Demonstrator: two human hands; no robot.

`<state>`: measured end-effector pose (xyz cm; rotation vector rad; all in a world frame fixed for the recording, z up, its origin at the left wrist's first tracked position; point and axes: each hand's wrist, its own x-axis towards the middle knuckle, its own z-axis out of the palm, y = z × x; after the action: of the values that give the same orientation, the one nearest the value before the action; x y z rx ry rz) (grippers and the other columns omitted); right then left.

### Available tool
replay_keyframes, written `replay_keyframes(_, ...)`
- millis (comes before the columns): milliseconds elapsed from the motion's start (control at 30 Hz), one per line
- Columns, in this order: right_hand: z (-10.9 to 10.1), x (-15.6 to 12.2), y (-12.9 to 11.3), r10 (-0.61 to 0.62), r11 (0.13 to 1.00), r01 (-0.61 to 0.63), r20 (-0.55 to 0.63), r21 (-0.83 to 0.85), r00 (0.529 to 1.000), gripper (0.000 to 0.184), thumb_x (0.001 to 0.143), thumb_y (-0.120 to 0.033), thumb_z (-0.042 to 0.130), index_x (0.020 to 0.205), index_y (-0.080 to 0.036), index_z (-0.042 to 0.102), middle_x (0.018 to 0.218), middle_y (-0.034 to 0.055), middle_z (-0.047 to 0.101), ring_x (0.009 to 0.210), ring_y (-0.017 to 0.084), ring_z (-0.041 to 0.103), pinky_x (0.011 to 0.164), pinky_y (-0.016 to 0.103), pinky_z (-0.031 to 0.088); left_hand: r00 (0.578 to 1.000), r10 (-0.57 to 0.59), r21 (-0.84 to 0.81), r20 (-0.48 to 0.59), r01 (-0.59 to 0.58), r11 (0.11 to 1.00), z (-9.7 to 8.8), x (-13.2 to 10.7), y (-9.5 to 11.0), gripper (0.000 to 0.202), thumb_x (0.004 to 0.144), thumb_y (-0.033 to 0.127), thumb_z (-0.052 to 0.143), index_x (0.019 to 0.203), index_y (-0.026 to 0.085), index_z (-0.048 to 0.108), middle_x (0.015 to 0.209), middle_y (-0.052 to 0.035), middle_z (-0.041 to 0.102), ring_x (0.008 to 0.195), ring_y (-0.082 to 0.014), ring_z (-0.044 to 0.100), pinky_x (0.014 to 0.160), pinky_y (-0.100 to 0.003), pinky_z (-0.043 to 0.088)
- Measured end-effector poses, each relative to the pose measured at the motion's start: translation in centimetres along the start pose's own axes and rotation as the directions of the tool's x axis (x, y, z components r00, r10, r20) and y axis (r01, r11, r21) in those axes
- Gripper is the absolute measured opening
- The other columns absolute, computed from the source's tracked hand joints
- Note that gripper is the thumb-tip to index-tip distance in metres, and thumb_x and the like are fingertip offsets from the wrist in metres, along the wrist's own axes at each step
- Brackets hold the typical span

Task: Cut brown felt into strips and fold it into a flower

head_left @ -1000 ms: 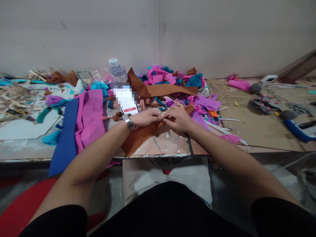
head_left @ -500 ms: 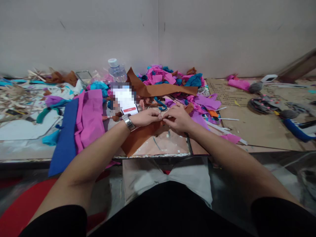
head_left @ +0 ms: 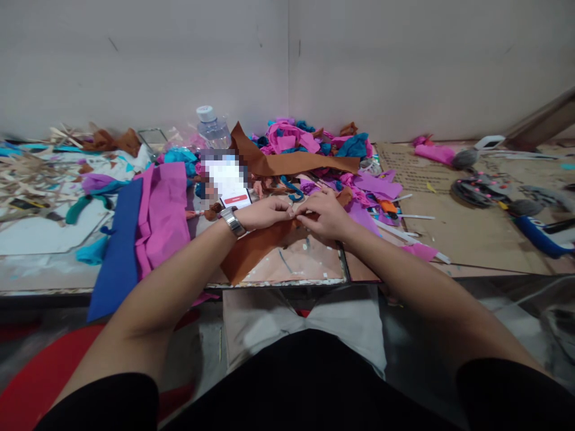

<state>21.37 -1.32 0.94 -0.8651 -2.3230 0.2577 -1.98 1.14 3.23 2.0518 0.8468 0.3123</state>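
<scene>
My left hand (head_left: 268,213) and my right hand (head_left: 324,214) meet over the table, fingertips pinched together and almost touching. Whatever lies between the fingertips is too small to make out. Beneath and beside them stretches a strip of brown crepe paper (head_left: 251,254), reaching down to the left toward the table edge. A lit phone (head_left: 234,185) leans just behind my left wrist, its screen partly blurred. Just beyond the fingers is a curled teal strip (head_left: 294,190). Another brown strip (head_left: 309,163) lies across the pile behind.
Blue paper (head_left: 117,245) and pink paper (head_left: 168,215) hang near the front edge at left. A clear bottle (head_left: 213,129) stands at the back. Cardboard (head_left: 449,239) on the right carries a pincushion (head_left: 480,188) and a blue-handled tool (head_left: 543,236). White sticks (head_left: 417,217) lie near my right forearm.
</scene>
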Motion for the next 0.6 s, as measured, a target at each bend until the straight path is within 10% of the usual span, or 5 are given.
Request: replay_keyframes(600,-0.09,0.03,-0.02,0.008,1.000,-0.008,0.001,0.002,1.000,0.008,0.093,-0.027,0.068,0.091,-0.025,0.076,0.093,0.0011,0.081,0.095,0.026,0.066,0.102,0.049,0.028,0.998,0.057,0.063,-0.027,-0.055,0.996,0.00,-0.05,0.23,0.040,0.097,0.050,0.050,0.082,0.015,0.064,0.080,-0.0015,0.060,0.077,-0.0154,0.050,0.076,-0.028,0.040)
